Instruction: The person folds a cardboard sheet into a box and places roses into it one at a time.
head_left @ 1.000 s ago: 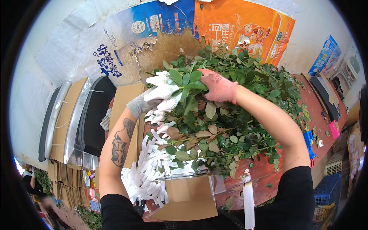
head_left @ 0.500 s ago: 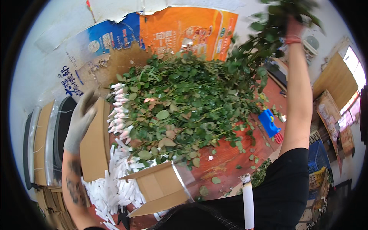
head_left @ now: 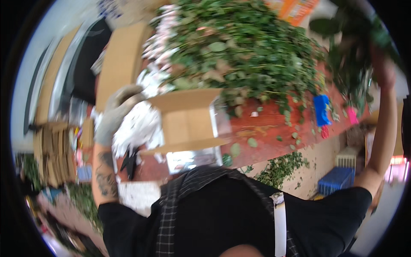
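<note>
in the head view, a bundle of leafy stems [head_left: 349,55] is being held up at the upper right by the right grip [head_left: 381,62]. the right grip is being blurred and is being partly covered by leaves, yet it is appearing closed around the bundle; single fingers are not being shown clearly. the right arm [head_left: 387,124] is being held well out to the side.

the left grip [head_left: 114,113], being covered by a grey glove, is being held at a pile of white strips [head_left: 139,128], with its fingers being curled toward the right. how far it is being opened, and whether a strip is being grasped, cannot be told.

a wide heap of green stems [head_left: 244,47] is being carried by the red surface [head_left: 265,132], with a row of pale tips [head_left: 162,36] being lined up along its left side. an opened cardboard piece [head_left: 186,126] is being placed between the pile and the bare red wood, just below the heap. a black tool [head_left: 128,165] is being seen near the lower edge of the pile. at the right, a blue object [head_left: 322,110] is being set near a pink one [head_left: 352,115]. beyond the surface, a blue crate [head_left: 336,180] is being shown at the lower right.
</note>
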Demonstrator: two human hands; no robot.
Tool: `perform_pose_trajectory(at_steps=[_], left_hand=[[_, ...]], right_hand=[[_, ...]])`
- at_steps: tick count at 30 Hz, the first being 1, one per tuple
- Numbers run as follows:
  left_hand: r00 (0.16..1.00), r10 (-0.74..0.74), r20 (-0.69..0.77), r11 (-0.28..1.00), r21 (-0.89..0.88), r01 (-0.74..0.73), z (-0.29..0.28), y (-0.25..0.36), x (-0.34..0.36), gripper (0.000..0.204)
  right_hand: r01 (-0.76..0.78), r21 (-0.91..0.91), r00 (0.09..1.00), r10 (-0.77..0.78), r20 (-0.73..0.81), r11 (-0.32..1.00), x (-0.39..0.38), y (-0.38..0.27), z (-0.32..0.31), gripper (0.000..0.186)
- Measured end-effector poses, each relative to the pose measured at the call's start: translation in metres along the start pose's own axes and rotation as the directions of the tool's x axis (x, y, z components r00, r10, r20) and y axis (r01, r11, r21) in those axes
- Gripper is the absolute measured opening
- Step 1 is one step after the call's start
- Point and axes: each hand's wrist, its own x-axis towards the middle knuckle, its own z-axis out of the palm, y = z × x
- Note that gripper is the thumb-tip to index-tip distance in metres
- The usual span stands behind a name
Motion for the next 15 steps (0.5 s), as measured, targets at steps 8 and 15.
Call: perform_pose_trajectory(at_steps=[8,15], left_hand=[[0.974,0.126,-0.186,0.907,-0.377,-0.189,-0.027,-0.048,-0.078,0.037],[0.964,-0.194,0.183,0.925,-0.294,0.242,0.002,-0.069,-0.077,0.045]], right_hand=[[0.099,0.485,0.353,-0.486,0.799,0.869,-0.049,-0.263,0.152,0.035],[-0.21,0.64,0.539,-0.459,0.706,0.739,-0.028,-0.362,0.229,0.056]])
